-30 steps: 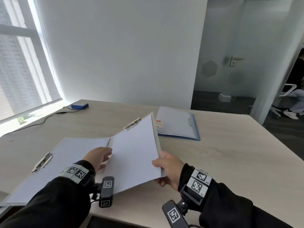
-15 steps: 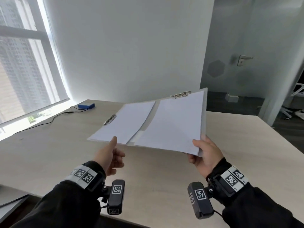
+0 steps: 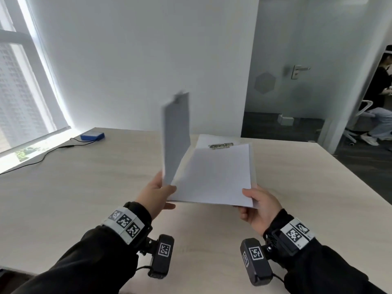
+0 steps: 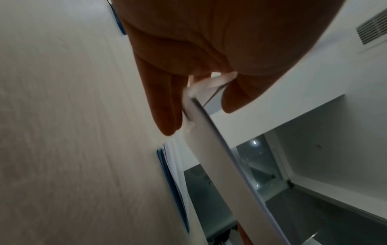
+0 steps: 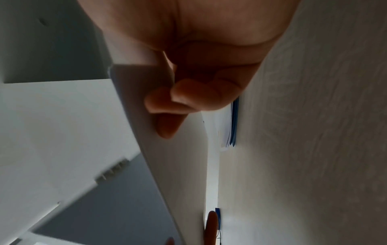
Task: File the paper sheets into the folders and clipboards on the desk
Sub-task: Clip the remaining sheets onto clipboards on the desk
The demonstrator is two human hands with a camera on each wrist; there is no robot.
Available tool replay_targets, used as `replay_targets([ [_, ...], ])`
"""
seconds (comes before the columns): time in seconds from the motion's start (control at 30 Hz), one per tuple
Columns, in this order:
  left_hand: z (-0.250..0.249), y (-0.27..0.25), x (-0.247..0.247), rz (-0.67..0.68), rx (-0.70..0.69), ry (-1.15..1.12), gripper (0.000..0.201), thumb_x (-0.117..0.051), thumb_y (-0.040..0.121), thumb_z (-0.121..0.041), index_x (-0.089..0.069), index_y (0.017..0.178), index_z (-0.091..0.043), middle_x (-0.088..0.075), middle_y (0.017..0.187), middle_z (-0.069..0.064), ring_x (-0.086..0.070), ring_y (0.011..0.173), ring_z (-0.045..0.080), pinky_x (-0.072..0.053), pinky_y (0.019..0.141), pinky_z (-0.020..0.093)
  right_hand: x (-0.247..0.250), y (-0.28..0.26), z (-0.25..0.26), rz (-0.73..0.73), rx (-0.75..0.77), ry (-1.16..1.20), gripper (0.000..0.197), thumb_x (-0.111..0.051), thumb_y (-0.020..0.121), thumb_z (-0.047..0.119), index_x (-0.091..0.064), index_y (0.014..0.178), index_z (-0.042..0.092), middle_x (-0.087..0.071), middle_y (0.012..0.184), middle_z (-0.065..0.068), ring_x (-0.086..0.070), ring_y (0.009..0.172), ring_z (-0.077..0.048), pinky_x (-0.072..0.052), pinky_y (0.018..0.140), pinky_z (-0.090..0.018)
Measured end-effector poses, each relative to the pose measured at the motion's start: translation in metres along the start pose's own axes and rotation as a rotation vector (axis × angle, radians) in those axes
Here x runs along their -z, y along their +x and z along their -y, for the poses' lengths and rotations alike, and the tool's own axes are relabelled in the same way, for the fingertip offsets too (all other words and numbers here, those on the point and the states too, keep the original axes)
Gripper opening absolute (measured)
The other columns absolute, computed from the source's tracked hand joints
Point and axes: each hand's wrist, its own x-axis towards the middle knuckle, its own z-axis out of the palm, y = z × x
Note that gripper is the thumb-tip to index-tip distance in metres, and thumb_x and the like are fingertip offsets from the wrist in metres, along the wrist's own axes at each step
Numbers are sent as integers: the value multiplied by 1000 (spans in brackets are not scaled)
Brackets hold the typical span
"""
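Observation:
I hold a white two-leaf clipboard folder (image 3: pixel 214 177) above the desk (image 3: pixel 84 187). Its right leaf lies nearly flat with a paper sheet under a metal clip (image 3: pixel 220 145). Its left leaf (image 3: pixel 176 134) stands almost upright and is blurred. My left hand (image 3: pixel 157 194) pinches the near corner of that left leaf, thumb on top and fingers (image 4: pixel 165 107) beneath. My right hand (image 3: pixel 261 204) pinches the near right corner, its fingers (image 5: pixel 167 106) curled under the board. A blue folder (image 4: pixel 173 182) holding papers lies on the desk beyond, also seen as the blue folder (image 5: pixel 233 124) in the right wrist view; the head view hides it.
A blue box (image 3: pixel 92 136) with a black cable (image 3: pixel 42 158) sits at the desk's far left near the window. A seated person (image 3: pixel 379 115) is in the doorway at far right. The desk's right edge (image 3: pixel 350 172) runs diagonally.
The folder has risen off the desk and come to the middle. Its left leaf has swung from flat to upright. My left hand has gone from lying on the folder's left side to pinching that leaf.

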Motion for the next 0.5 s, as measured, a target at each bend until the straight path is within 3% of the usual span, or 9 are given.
replay_targets([
  [0.07,1,0,-6,83,4,49,63,-60,72,-24,-49,129,-49,-57,119,-12,-59,104,18,-57,78,37,-2,5,0,10,6,-8,26,-46,91,6,-63,106,17,-60,66,-11,-48,43,-22,-36,39,-23],
  [0.13,3,3,-13,99,49,74,73,-65,63,-25,-50,130,-50,-52,120,-12,-59,103,17,-54,79,33,-2,10,0,-3,11,-8,22,-45,92,8,-64,97,19,-55,63,-9,-46,44,-22,-34,39,-22],
  [0.27,10,16,-22,117,147,159,67,-71,69,-14,-52,127,-40,-49,126,-1,-56,99,24,-50,71,29,7,25,-4,-85,-13,-17,23,-39,96,14,-61,88,15,-51,63,-9,-42,45,-20,-33,37,-22],
  [0.4,13,37,-27,123,186,70,80,-72,60,-15,-50,133,-38,-52,120,-9,-55,99,12,-46,72,29,16,41,-7,-143,-7,-21,23,-43,95,14,-61,81,17,-52,61,-6,-40,43,-18,-32,38,-22],
  [0.5,17,58,-35,96,181,-5,84,-73,57,-17,-51,136,-35,-57,122,-13,-57,99,12,-44,73,30,25,57,-6,-263,33,72,20,-51,94,21,-66,82,16,-57,62,-6,-47,48,-20,-36,38,-24],
])
